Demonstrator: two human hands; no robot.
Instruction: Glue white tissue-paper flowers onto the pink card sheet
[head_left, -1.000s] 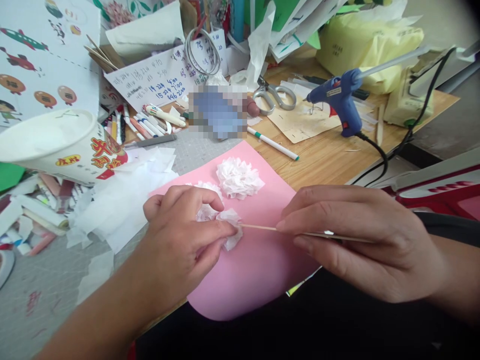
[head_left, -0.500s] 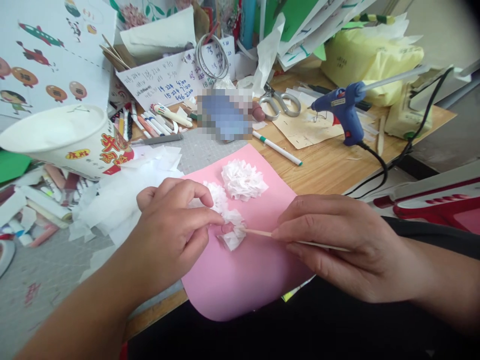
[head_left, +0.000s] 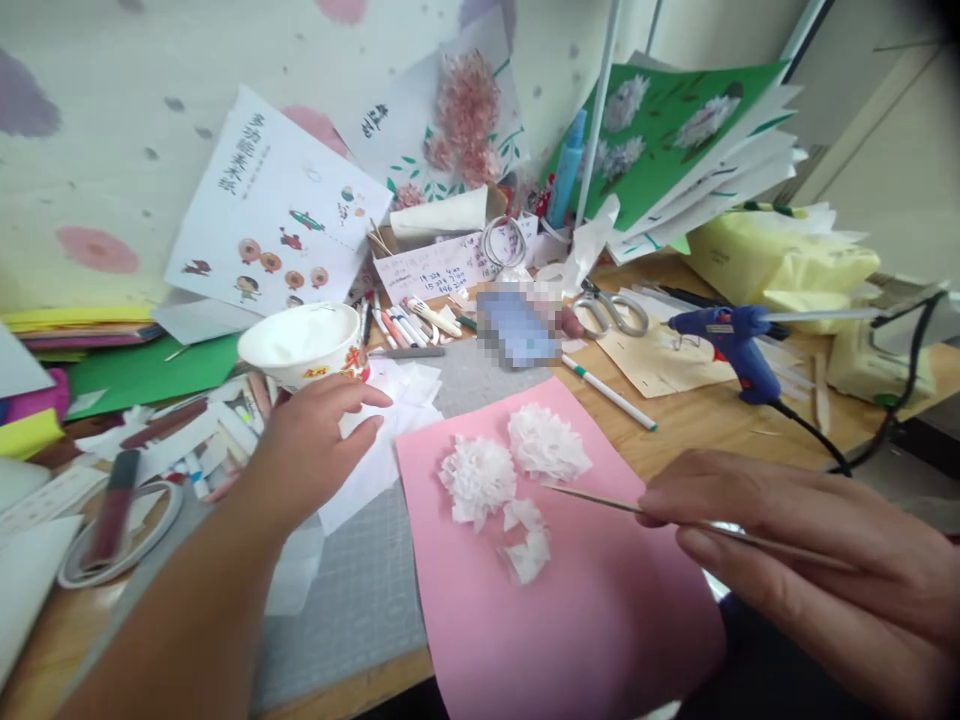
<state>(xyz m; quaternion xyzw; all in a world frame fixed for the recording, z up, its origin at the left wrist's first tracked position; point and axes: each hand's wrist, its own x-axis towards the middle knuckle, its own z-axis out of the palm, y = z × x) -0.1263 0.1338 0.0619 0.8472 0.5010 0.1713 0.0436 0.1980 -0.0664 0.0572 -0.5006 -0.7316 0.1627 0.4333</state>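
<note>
My right hand (head_left: 780, 540) pinches a thin wooden stick (head_left: 592, 497), its tip hovering close to the white tissue-paper flowers. Two full, ruffled paper flowers (head_left: 477, 480) sit on a pink sheet (head_left: 555, 630). Below them lies a small, partial ring of crumpled white tissue (head_left: 528, 545) with a gap in its middle. My left hand (head_left: 319, 440) is off the sheet, thumb and index finger apart with nothing visible between them. It is over the edge of some loose white tissue squares (head_left: 375, 450), just in front of a white paper bowl (head_left: 300, 345).
A blue glue gun (head_left: 731, 335) with a black cord rests at the right. Scissors (head_left: 611, 310), a green-capped marker (head_left: 611, 392) and a pixelated blue object (head_left: 517, 325) lie behind the sheet. Markers and paper scraps crowd the left. A yellow tissue pack (head_left: 780, 260) stands at the back right.
My left hand has let go of the small tissue ring and moved left towards the tissue squares. My right hand has drawn the stick away from the ring. The view has tilted up and left.
</note>
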